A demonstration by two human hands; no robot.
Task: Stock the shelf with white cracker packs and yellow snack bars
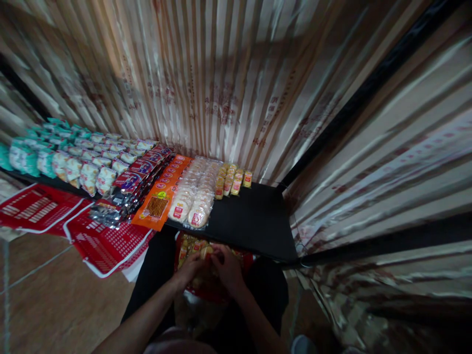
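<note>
Both hands are down in a red container full of small yellow snack packets, just below the front edge of a black shelf. My left hand is curled around packets at the left of the pile. My right hand is closed over packets beside it, fingers bent. What exactly each hand grips is dim. On the shelf above, a short row of the same yellow packets lies to the right of clear bags of round pale cakes.
Left of the cakes lie orange packets, dark red and silver packets, white bags and teal bags. Red baskets sit lower left. Striped curtain material surrounds the shelf; its right part is bare.
</note>
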